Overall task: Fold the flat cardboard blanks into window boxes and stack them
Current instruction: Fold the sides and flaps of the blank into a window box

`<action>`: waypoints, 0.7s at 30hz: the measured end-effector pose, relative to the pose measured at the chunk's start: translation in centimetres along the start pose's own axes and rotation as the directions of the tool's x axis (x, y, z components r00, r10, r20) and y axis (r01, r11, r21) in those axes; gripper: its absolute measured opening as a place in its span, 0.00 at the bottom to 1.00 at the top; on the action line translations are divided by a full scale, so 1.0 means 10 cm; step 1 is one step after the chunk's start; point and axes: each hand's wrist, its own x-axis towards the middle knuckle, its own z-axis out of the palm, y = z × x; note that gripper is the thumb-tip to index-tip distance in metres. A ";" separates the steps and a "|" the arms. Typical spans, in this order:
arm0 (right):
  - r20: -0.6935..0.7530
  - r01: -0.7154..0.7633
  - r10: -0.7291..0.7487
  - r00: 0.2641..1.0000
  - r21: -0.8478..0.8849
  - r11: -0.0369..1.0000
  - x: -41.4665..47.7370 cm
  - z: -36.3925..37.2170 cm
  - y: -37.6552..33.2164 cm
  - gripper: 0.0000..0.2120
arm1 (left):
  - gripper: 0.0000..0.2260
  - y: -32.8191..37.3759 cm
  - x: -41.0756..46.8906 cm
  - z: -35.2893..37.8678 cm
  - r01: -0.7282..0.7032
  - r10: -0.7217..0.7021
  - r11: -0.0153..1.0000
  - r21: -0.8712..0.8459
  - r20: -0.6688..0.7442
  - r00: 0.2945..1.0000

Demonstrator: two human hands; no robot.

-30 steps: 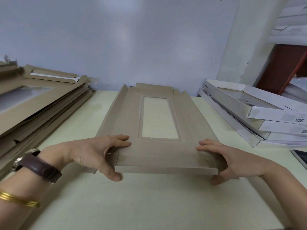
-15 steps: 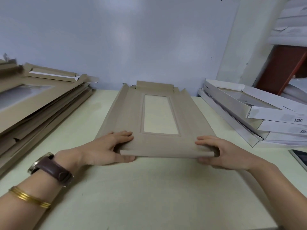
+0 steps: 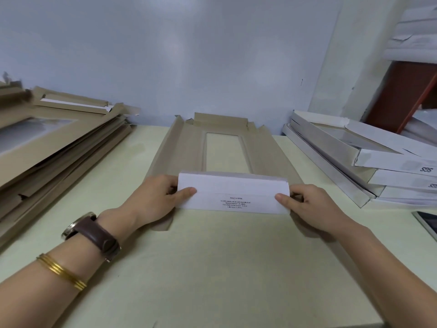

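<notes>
Brown cardboard blank (image 3: 267, 159) lies flat mid-table (image 3: 212, 268). My L hand (image 3: 153, 200) & R hand (image 3: 309, 207) pinch its white near flap (image 3: 233, 195) upright, one at each end, thumbs in front, prob. so the crease forms evenly.

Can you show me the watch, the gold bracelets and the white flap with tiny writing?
watch (image 3: 94, 235): head view, on its brown strap.
gold bracelets (image 3: 60, 272): head view, middle of the bands on the left forearm.
white flap (image 3: 233, 185): head view, plain part above the writing.
</notes>
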 end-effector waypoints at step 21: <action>0.170 0.312 -0.281 0.944 -0.193 0.930 -0.02 0.77 -0.74 0.28 | 0.25 0.44 0.10 0.59 -0.330 0.240 0.846 0.418 0.254 0.937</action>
